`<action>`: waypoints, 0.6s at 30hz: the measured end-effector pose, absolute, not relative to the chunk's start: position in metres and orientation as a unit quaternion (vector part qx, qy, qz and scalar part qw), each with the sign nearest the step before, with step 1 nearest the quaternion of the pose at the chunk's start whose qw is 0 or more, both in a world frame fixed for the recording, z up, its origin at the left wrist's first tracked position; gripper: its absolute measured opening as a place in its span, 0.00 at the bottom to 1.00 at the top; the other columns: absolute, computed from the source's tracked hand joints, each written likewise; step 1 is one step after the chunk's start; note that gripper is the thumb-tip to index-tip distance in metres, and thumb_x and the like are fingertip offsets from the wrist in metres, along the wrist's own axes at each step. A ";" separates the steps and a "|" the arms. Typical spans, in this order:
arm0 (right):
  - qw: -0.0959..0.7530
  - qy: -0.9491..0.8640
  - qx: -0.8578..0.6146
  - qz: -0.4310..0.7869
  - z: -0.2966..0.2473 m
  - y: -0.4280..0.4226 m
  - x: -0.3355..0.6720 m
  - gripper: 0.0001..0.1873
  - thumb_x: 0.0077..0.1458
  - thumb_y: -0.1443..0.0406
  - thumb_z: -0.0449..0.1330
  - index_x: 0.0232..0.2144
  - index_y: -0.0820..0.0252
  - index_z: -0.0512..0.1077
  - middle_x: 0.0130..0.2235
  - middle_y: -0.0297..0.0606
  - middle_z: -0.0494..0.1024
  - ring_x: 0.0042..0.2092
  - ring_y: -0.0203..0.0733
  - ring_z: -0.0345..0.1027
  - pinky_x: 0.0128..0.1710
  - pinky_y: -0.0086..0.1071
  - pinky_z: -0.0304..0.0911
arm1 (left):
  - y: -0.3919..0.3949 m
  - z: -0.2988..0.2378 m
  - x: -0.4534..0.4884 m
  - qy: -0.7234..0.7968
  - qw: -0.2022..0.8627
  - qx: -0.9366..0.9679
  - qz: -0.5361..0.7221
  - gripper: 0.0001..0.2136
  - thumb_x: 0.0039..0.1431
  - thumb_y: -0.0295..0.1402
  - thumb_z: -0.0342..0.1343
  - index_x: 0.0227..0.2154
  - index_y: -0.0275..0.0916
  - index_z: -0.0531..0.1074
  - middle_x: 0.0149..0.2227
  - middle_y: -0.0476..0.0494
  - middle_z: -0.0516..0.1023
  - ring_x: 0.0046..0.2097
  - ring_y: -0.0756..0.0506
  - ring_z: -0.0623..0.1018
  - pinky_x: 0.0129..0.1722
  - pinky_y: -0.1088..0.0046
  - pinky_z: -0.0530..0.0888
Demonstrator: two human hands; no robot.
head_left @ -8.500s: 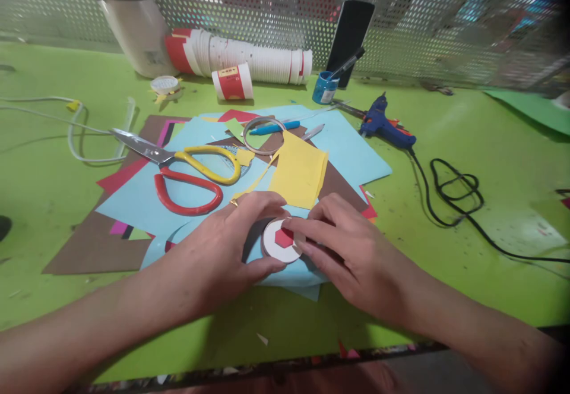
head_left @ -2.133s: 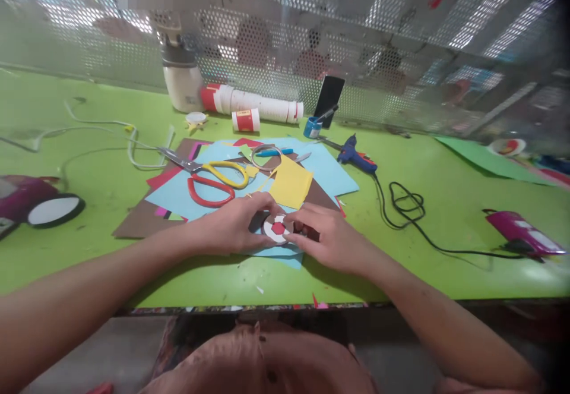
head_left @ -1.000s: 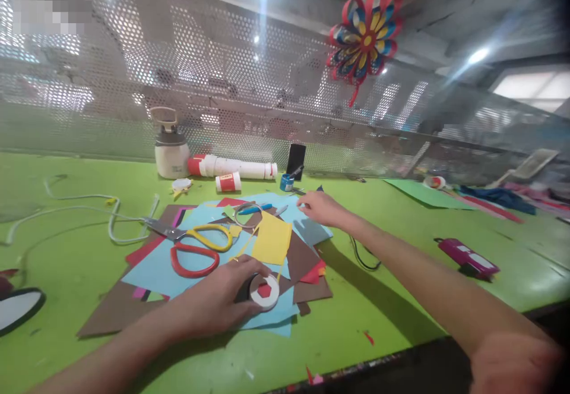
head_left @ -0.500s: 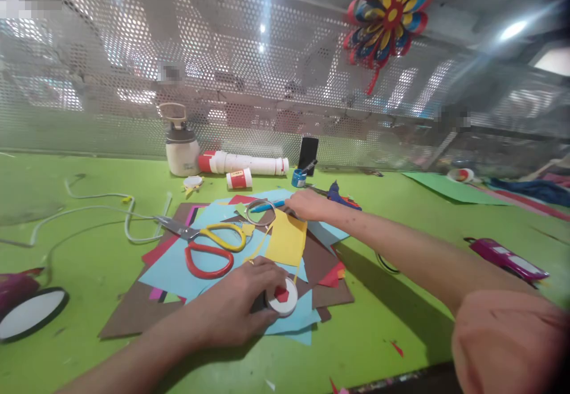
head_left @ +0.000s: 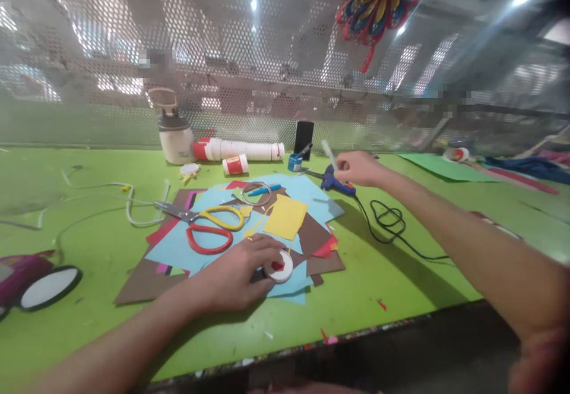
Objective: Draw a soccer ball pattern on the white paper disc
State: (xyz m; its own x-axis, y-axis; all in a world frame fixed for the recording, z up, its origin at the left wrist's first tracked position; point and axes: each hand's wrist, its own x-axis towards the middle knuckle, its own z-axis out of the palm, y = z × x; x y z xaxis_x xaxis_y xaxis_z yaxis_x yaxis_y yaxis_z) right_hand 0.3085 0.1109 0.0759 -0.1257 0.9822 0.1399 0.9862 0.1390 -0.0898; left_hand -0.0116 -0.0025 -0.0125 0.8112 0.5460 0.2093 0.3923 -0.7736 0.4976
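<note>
My left hand (head_left: pixel 234 275) rests on a stack of coloured paper sheets (head_left: pixel 312 199), fingers curled round a small white disc (head_left: pixel 281 269) with a red hexagon on top. Farther back on the right, my right hand (head_left: pixel 360 168) is raised and closed on a thin pale stick (head_left: pixel 328 154), possibly a pen, that points up and left. It hovers just above a blue glue gun (head_left: pixel 338 185) lying on the green table (head_left: pixel 401 275).
Yellow-and-red scissors (head_left: pixel 209 230), a yellow sheet (head_left: pixel 285 217), a ring (head_left: pixel 255 193) and a blue pen lie on the papers. Behind stand a white jug (head_left: pixel 174 138), stacked cups (head_left: pixel 243 149), a blue pot (head_left: pixel 294 162), a phone (head_left: pixel 303 138). A black cable (head_left: pixel 392 221) lies right; a perforated screen stands behind.
My right hand left the disc, reached to the back of the paper pile, and now is lifted to the right over the glue gun with a pale stick. My left hand stayed on the disc.
</note>
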 end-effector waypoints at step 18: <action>0.336 -0.677 -0.494 0.429 0.035 0.018 0.241 0.04 0.48 0.68 0.62 0.30 0.61 0.73 0.22 0.31 0.71 0.23 0.32 0.62 0.22 0.27 0.60 | -0.034 -0.011 0.002 0.254 -0.107 0.958 0.078 0.12 0.61 0.23 0.47 0.45 0.32 0.72 0.31 0.42 0.70 0.33 0.39 0.68 0.31 0.58 0.68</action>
State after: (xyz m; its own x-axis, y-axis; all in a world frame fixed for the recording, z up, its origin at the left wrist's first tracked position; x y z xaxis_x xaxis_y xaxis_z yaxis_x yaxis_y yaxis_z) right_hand 0.2414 0.0181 0.0352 -0.2853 0.9580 0.0300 0.3810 0.1421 -0.9136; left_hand 0.0016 -0.0337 -0.0107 0.8591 0.4692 0.2045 0.5028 -0.8485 -0.1652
